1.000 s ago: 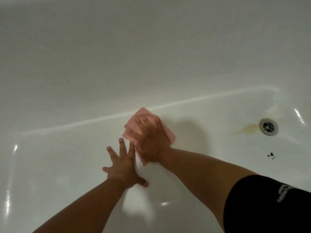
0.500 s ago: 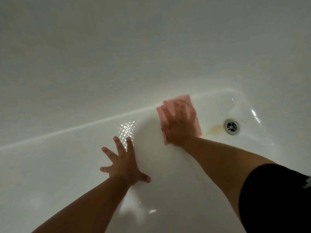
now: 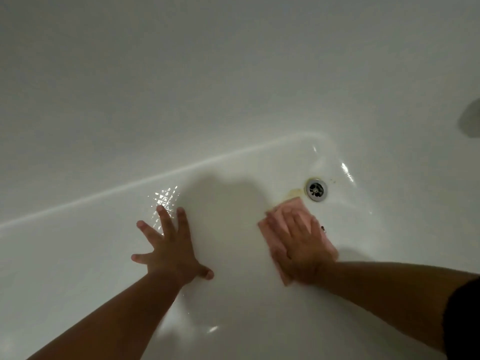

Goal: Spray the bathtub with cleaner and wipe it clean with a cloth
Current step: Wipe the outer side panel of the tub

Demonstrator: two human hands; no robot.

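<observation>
while one right hand (image 3: 298, 245) presses one cloth (image 3: 291, 207), one left hand (image 3: 171, 250) rests flat.

Pink cloth (image 3: 291, 209) lies flat on white bathtub (image 3: 233, 320) floor.

Cloth (image 3: 291, 207) on bathtub (image 3: 233, 320) floor under right hand (image 3: 301, 245), drain (image 3: 316, 189) just behind, left hand (image 3: 172, 252) leftward
</observation>
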